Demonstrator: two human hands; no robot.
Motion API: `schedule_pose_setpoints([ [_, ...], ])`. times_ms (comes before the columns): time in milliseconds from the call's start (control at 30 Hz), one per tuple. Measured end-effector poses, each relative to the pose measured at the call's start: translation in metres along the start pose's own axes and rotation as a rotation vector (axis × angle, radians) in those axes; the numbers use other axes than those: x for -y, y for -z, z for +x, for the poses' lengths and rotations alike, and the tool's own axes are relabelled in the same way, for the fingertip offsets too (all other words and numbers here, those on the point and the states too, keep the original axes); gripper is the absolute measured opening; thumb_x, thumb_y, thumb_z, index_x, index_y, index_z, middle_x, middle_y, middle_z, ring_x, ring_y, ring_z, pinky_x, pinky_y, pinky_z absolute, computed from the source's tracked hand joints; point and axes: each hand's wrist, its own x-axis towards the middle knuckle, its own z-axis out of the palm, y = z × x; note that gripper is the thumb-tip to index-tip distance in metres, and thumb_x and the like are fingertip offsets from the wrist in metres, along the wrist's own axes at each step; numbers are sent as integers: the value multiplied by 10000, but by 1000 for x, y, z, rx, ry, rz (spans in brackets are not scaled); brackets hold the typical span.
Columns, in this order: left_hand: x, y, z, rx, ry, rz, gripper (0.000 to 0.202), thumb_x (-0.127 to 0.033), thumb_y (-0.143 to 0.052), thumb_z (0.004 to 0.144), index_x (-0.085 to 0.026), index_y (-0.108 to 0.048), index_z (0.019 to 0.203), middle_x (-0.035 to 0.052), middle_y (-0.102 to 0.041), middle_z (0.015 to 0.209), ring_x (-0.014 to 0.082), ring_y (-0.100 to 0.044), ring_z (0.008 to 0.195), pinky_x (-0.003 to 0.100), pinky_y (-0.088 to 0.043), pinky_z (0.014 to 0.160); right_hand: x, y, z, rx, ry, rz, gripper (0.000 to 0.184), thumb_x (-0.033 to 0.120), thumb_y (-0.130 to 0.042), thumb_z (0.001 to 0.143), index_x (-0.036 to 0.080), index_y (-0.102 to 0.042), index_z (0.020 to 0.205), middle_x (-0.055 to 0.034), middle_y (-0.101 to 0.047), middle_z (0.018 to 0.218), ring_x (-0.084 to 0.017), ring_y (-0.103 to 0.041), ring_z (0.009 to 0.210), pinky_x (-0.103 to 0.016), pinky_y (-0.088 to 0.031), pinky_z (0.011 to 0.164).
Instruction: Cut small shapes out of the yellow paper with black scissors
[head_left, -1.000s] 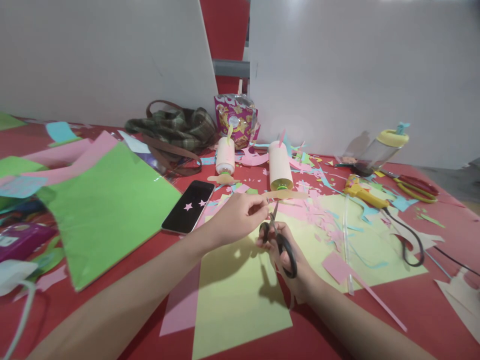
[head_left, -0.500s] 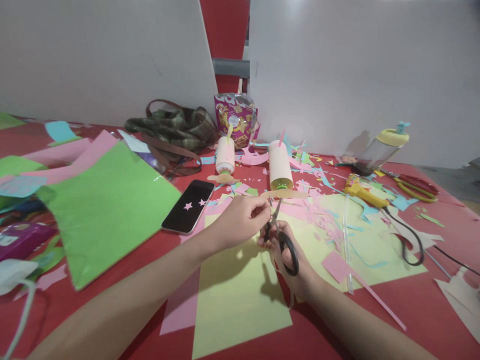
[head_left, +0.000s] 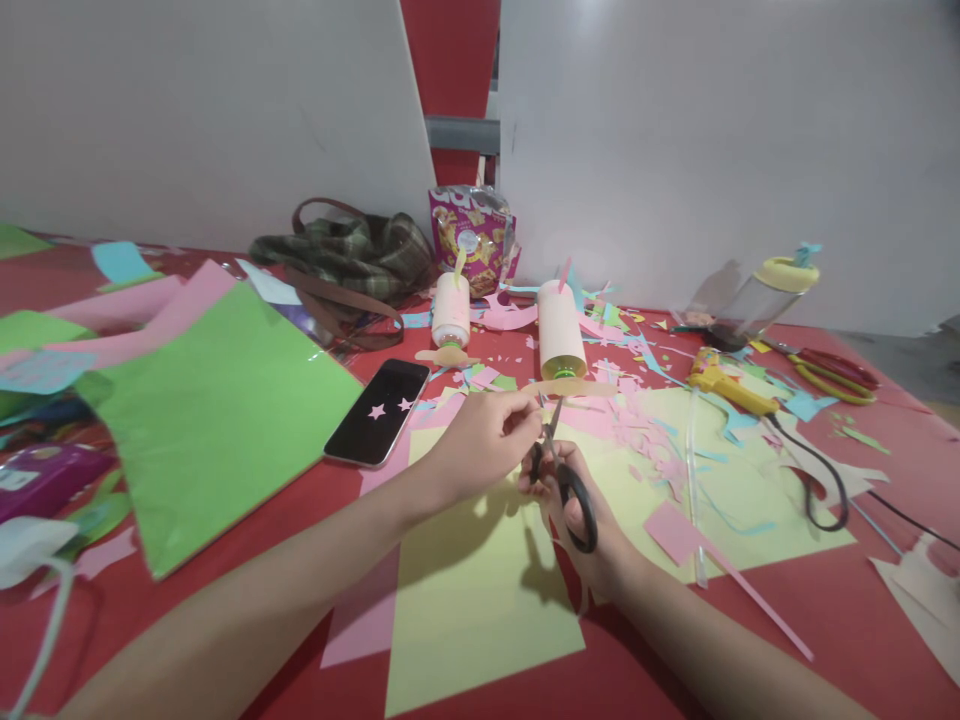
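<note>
My right hand grips a pair of scissors by its black handles, with the blades apart and pointing away from me. Just left of the blades, my left hand is closed in a pinch; whatever its fingers hold is too small or hidden to make out. Under both hands lies a pale yellow sheet, with a pink sheet beneath its left side. Beyond the scissors, a cream paper-covered cylinder lies near an orange-tan propeller shape. Two pink stars rest on a phone.
At left is a large green sheet. A smaller cream cylinder, a snack bag and a plaid bag stand behind. A yellow glue gun, its black cord, red-and-yellow scissors and paper scraps lie right.
</note>
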Motion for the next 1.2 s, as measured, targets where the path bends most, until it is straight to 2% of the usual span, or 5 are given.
schedule_pose_setpoints([
  [200, 1, -4, -1, -22, 5, -33, 262, -228, -353, 781, -151, -435, 544, -24, -483, 535, 85, -450, 525, 190, -343, 502, 2, 0, -1, 8, 0, -5, 426, 583, -534, 605, 252, -415, 845, -25, -428, 827, -203, -443, 756, -338, -336, 691],
  [633, -2, -18, -7, -143, 11, -216, 259, -180, -364, 771, -160, -344, 513, -52, -447, 484, 52, -403, 434, 175, -338, 453, 7, -2, -4, -5, 19, -55, 432, 585, -517, 619, 245, -388, 852, -15, -402, 802, -183, -419, 723, -304, -335, 645],
  [1200, 0, -26, -12, -206, 20, -132, 242, -205, -351, 791, -167, -392, 555, -38, -410, 511, 86, -400, 509, 191, -335, 507, 13, -5, -9, 58, 7, -136, 410, 574, -451, 680, 260, -318, 907, -9, -367, 804, -181, -401, 741, -311, -339, 678],
])
